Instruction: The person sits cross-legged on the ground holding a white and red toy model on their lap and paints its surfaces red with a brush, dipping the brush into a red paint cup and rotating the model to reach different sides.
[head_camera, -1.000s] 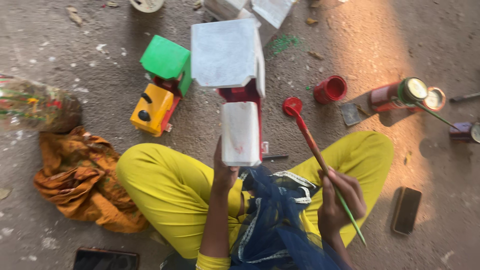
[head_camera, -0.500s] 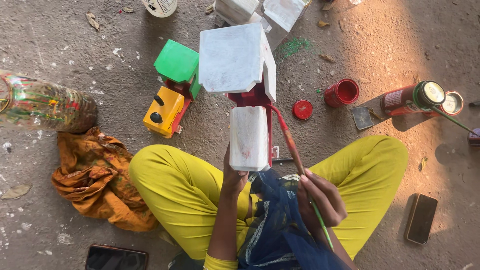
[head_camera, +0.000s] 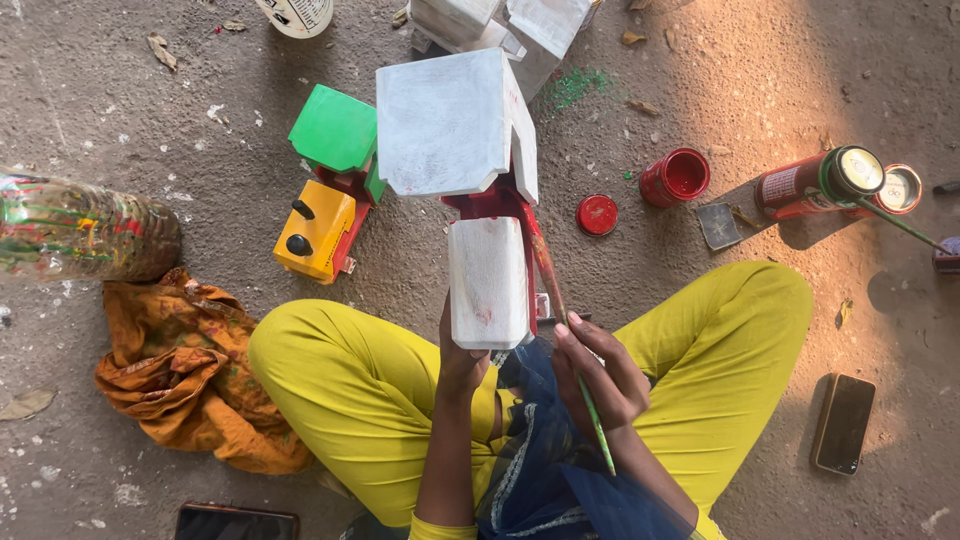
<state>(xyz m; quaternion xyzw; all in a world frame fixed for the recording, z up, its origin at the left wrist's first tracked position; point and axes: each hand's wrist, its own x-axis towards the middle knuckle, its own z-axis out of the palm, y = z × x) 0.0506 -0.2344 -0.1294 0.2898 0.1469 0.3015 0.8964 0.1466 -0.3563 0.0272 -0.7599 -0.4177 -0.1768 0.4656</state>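
Left hand (head_camera: 463, 352) clamps the white toy (head_camera: 470, 190) at 12 o'clock of the lap, right hand (head_camera: 600, 375) pinches the brush (head_camera: 560, 320) against its red side at 3 o'clock; likely best: steady grip, short strokes along the edge.

Two wooden toy trucks: one white-and-red (head_camera: 470, 190), one green-and-yellow (head_camera: 325, 195). Two phones (head_camera: 843, 422) (head_camera: 236, 522). One red paint pot (head_camera: 676, 176), one paintbrush (head_camera: 565, 330).

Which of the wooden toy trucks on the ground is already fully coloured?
The green and yellow toy truck, left of the one being held; the white and red truck in the left hand is mostly white.
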